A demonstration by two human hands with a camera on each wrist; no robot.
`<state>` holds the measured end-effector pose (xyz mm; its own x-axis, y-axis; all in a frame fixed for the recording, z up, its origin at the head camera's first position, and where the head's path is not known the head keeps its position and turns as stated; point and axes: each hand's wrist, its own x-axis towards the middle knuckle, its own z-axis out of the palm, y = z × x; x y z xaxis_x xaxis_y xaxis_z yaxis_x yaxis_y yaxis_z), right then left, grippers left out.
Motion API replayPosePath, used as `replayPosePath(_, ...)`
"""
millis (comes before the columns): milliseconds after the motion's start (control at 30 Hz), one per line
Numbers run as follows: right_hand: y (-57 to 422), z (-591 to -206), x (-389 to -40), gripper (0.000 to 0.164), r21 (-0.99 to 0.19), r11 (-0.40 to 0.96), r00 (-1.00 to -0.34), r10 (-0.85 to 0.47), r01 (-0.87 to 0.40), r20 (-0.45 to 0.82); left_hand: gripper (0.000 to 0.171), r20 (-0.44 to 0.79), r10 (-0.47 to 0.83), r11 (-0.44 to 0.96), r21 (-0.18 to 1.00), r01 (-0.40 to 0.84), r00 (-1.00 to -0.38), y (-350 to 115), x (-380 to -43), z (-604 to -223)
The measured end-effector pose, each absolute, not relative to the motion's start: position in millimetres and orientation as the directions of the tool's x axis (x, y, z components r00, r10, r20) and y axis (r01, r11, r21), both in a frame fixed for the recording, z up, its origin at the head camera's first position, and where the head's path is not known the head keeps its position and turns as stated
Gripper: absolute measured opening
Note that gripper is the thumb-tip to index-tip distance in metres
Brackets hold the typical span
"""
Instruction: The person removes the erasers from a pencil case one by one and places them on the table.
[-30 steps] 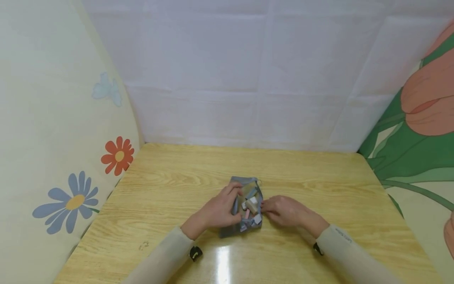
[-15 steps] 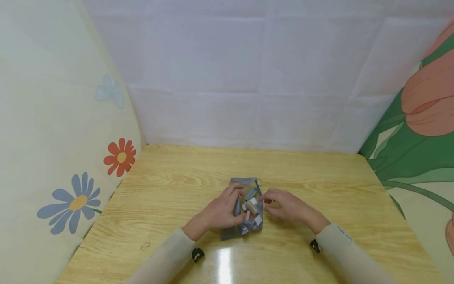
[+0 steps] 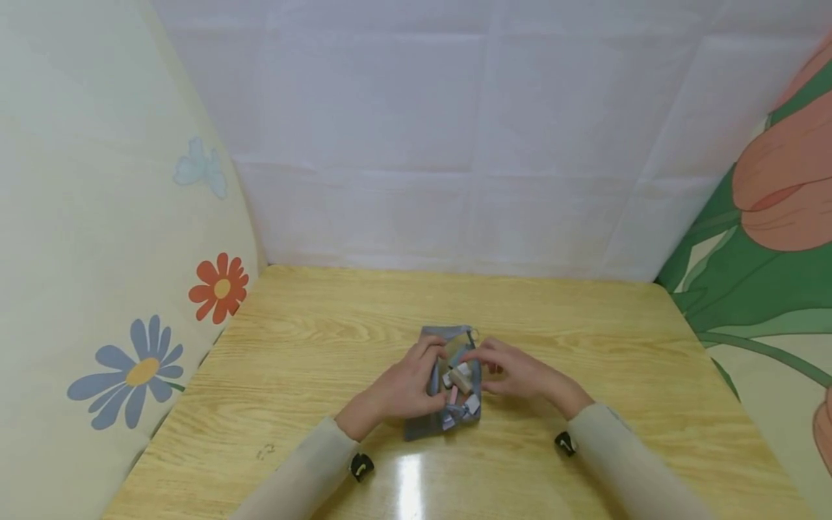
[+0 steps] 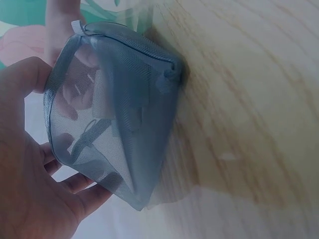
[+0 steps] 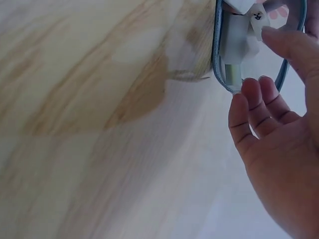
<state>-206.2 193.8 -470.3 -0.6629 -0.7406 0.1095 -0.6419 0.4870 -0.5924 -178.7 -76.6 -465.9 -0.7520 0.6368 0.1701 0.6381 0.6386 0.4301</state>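
A blue-grey mesh zip pouch [image 3: 419, 427] sits on the table with its mouth spread wide. My left hand [image 3: 406, 379] holds the pouch's left side, thumb and fingers along the rim. Several small pieces lie inside, among them a beige block [image 3: 462, 379], a pink piece [image 3: 453, 394] and a white piece [image 3: 471, 403]. At the right rim is my right hand [image 3: 520, 372], fingers slightly bent and apart, index finger over the mouth. In the right wrist view, its thumb tip overlaps a white piece with black marks [image 5: 258, 18]; contact is unclear.
The wood-patterned table [image 3: 325, 310] extends around the pouch. A white cloth [image 3: 390, 130] hangs behind, with flower-printed sheets at left [image 3: 97, 238] and right [image 3: 780, 289]. Black devices [image 3: 361, 466] are worn at both wrists.
My right hand has left the pouch's right edge, its fingers have spread, and it has moved left over the mouth. My left hand keeps its hold on the pouch.
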Motion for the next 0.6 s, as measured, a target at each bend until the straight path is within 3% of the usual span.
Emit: replayPosePath(600, 183.7, -477.3, -213.1, 0.055, -0.589, 0.4, -0.581, -0.8, -0.702, 0.149, 0.062, 0.157, 0.632, 0.648, 0.429, 0.629, -0.759, -76.2, -180.8, -470.0)
